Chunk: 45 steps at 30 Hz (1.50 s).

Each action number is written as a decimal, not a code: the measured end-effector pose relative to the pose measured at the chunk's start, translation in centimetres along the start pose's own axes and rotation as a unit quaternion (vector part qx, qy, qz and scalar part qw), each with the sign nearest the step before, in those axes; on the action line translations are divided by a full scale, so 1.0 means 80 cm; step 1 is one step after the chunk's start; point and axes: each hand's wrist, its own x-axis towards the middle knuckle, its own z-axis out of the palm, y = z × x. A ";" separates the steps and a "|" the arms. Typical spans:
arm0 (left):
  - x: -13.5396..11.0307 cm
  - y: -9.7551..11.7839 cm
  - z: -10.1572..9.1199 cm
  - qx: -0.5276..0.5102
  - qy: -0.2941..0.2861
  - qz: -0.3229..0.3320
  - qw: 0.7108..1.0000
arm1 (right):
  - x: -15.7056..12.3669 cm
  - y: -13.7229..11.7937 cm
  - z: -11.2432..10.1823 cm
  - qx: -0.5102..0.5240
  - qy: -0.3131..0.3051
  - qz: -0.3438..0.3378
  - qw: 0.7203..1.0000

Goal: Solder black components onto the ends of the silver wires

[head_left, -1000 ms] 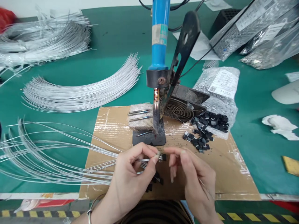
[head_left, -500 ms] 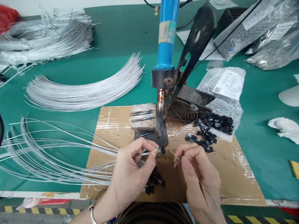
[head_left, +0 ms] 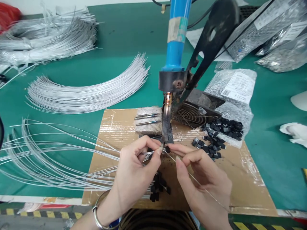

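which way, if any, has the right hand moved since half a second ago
Yes, left: the right hand is now closer to the iron's tip.

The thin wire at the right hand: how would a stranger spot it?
On the green table lies a brown cardboard sheet, with the right hand over it. The thin wire, held in that hand, slants up towards the dark tip of the blue-handled iron. Unlike the white wires fanning in from the left, it is a single strand.

label on clear bag shows "22", other txt illeg.
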 end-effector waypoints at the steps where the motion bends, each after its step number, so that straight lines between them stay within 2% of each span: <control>1: 0.001 0.000 0.000 -0.001 0.001 0.000 1.000 | 0.001 0.000 0.000 0.002 -0.002 0.002 1.000; 13: 0.002 0.003 -0.004 0.007 0.009 -0.007 1.000 | 0.013 0.002 0.001 0.027 -0.012 -0.005 1.000; 21: 0.002 0.004 -0.003 0.014 0.018 0.005 1.000 | 0.015 -0.005 0.003 0.025 0.000 0.009 1.000; 45: 0.003 0.004 -0.002 0.019 0.032 0.031 0.999 | 0.015 -0.004 0.007 0.042 0.019 -0.015 0.999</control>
